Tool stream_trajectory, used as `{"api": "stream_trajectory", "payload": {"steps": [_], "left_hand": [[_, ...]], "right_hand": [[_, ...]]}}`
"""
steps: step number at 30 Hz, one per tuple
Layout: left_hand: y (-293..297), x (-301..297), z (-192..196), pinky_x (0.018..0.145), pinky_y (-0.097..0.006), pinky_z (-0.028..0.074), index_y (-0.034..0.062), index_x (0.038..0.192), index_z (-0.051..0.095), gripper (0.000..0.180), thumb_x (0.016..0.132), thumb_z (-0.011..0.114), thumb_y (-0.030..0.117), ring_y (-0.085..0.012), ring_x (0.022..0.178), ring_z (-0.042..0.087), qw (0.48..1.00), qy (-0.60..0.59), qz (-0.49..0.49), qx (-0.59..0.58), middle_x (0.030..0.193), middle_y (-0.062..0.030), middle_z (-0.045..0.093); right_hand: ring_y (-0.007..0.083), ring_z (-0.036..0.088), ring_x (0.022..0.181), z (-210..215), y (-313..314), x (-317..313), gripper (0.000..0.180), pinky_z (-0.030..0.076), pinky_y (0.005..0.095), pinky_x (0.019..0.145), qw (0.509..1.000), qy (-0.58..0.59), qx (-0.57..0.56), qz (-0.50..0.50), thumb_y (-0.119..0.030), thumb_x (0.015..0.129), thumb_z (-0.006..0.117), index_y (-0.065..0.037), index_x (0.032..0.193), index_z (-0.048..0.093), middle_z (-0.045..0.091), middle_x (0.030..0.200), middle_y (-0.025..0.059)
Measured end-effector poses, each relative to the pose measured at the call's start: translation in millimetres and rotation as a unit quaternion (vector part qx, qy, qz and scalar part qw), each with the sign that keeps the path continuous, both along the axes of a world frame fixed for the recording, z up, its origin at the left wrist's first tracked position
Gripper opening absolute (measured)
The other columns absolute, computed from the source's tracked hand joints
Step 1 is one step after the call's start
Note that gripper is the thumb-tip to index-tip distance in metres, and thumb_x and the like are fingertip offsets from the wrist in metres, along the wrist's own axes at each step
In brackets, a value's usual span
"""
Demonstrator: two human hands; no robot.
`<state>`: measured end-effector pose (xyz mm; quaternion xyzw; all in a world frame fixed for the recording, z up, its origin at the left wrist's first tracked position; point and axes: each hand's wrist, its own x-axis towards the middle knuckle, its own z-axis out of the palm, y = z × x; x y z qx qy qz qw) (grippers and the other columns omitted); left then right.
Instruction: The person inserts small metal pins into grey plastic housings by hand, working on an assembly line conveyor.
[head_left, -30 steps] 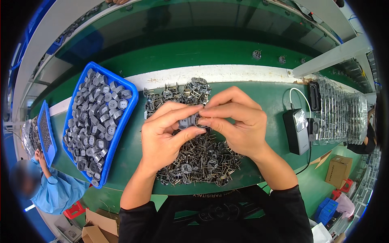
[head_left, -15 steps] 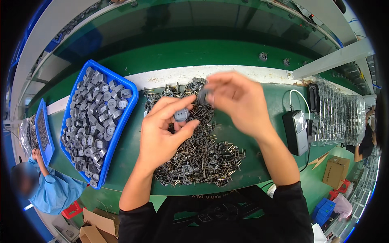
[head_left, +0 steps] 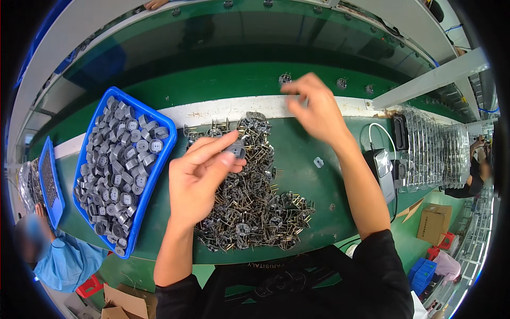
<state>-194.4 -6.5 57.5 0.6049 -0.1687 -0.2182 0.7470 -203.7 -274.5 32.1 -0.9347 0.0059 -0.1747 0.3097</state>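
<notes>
My left hand point(head_left: 192, 186) pinches a small grey round plastic cap with slots point(head_left: 235, 150) between thumb and fingers, above a heap of dark metal-pinned parts point(head_left: 249, 212). Over the white ledge, my right hand point(head_left: 319, 111) reaches forward with thumb and fingers apart, slightly blurred, with nothing visible in it. Just beyond its fingertips, a round pinned part point(head_left: 285, 79) sits on the green belt point(head_left: 228, 85). To the left, a blue tray point(head_left: 169, 139) holds many grey caps point(head_left: 114, 170).
A small pale piece point(head_left: 319, 162) lies on the green table point(head_left: 340, 212). On the right are a power bank point(head_left: 383, 173) with a white cable and stacked clear plastic trays point(head_left: 433, 151). More pinned parts point(head_left: 341, 83) sit along the belt. A person in blue point(head_left: 69, 260) is at far left.
My right hand has moved forward from the heap to the belt, and the dark round piece has left its fingers. My left hand has shifted slightly left and down, still holding the cap.
</notes>
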Motion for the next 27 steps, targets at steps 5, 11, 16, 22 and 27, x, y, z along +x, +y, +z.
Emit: {"api": "stream_trajectory", "payload": {"steps": [5,11,16,22,27], "left_hand": [[-1,2,3,0.083,-0.031,0.058,-0.0079,0.129,0.056,0.034,0.097,0.056,0.002,-0.0237,0.094,0.069,0.996,0.073,-0.016,-0.051,0.107,-0.0129,0.062],[-4,1,3,0.081,-0.029,0.057,-0.0066,0.128,0.055,0.04,0.094,0.062,0.013,-0.0222,0.093,0.068,0.989,0.11,-0.039,-0.094,0.111,-0.0169,0.065],[3,6,-11,0.08,-0.028,0.056,-0.0065,0.125,0.056,0.037,0.091,0.065,0.005,-0.0181,0.091,0.066,0.976,0.114,-0.081,-0.168,0.115,-0.0177,0.065],[-2,-1,-6,0.085,-0.029,0.055,-0.0067,0.121,0.058,0.037,0.085,0.069,-0.003,-0.0189,0.097,0.066,0.976,0.11,-0.064,-0.178,0.114,-0.0171,0.066],[-4,-4,-6,0.091,-0.031,0.054,-0.0074,0.122,0.058,0.042,0.082,0.066,-0.015,-0.0202,0.104,0.065,0.977,0.11,-0.092,-0.156,0.116,-0.0159,0.064]], "right_hand": [[0.022,0.061,0.077,18,23,-58,0.023,0.05,0.032,0.065,0.957,0.174,0.109,0.207,0.004,0.072,0.071,-0.007,0.093,0.072,0.062,0.092,0.0055],[0.0221,0.06,0.078,5,30,-71,0.018,0.049,0.0336,0.065,0.968,0.052,0.028,0.243,0.0,0.073,0.072,-0.007,0.09,0.07,0.057,0.086,0.0032],[0.0204,0.06,0.075,34,37,-76,0.016,0.048,0.033,0.063,0.962,0.147,0.175,0.15,0.004,0.079,0.067,-0.004,0.092,0.069,0.057,0.087,0.0055],[0.0179,0.067,0.081,34,48,-73,0.024,0.056,0.0284,0.066,0.854,0.072,0.483,0.177,0.011,0.084,0.061,0.002,0.105,0.069,0.057,0.096,0.0086],[0.0169,0.067,0.082,39,58,-71,0.017,0.057,0.0266,0.069,0.826,0.032,0.544,0.146,0.012,0.082,0.064,0.004,0.096,0.069,0.058,0.097,0.0088]]}}
